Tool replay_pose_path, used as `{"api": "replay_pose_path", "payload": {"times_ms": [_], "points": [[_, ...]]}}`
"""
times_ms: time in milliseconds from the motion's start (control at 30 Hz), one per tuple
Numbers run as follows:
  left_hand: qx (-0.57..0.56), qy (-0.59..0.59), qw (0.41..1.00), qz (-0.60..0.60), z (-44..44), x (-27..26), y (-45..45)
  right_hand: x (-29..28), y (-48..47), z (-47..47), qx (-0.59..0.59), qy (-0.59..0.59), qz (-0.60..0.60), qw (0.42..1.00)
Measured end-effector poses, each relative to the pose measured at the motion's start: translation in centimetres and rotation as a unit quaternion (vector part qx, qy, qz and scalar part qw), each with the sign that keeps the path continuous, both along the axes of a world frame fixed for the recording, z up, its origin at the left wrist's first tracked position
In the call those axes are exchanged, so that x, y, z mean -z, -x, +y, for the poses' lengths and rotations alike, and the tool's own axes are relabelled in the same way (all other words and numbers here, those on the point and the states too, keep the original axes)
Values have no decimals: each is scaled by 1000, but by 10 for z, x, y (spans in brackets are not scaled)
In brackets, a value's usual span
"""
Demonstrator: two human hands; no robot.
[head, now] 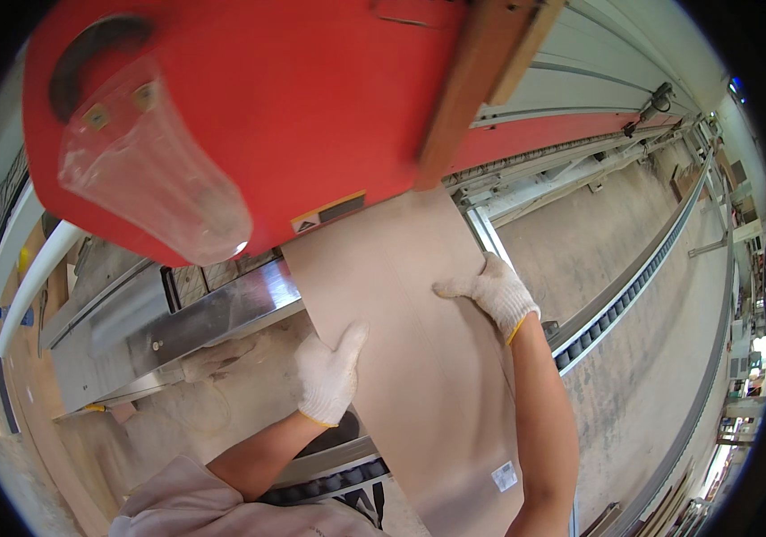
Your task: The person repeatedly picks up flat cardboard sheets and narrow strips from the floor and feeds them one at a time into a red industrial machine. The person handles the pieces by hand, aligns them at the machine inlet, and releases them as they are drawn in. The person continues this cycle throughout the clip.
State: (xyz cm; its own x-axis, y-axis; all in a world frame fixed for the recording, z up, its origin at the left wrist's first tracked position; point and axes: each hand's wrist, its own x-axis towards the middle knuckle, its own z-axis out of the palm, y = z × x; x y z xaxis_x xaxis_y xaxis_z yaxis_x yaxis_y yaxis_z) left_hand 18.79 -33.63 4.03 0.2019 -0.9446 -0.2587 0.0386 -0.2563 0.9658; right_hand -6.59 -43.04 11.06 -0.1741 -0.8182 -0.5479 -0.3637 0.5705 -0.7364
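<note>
A long, pale brown panel (pixel 416 335) lies before me, its far end under the red housing of a machine (pixel 302 114). My left hand (pixel 332 369), in a white knitted glove, grips the panel's left edge with the thumb on top. On the right edge, a little farther forward, my gloved right hand (pixel 490 292) holds the panel, thumb also flat on its face. The fingers of both hands are mostly hidden beneath or beyond the edges. A small printed label (pixel 504 476) sticks to the panel near my right forearm.
A clear plastic guard (pixel 161 174) hangs on the housing's left side. Left of the panel runs a metal machine bed (pixel 175 322). A roller rail (pixel 631 288) stretches away at right, and another roller strip (pixel 329 480) passes close to my body. Boards (pixel 675 503) lie at lower right.
</note>
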Motion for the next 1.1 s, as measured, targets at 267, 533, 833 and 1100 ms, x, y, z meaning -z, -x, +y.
{"api": "replay_pose_path", "payload": {"times_ms": [267, 533, 833, 1100], "points": [[11, 5, 999, -38, -41, 3, 85, -14, 79, -33, -9, 0, 105, 994], [22, -7, 982, -189, -81, -10, 181, -8, 183, -63, -33, 32, 145, 988], [31, 51, 977, -203, -111, 28, 236, -44, 206, -65, -86, -75, 278, 954], [188, 27, 911, -366, -169, 38, 347, 56, 219, 17, -86, 77, 508, 854]]}}
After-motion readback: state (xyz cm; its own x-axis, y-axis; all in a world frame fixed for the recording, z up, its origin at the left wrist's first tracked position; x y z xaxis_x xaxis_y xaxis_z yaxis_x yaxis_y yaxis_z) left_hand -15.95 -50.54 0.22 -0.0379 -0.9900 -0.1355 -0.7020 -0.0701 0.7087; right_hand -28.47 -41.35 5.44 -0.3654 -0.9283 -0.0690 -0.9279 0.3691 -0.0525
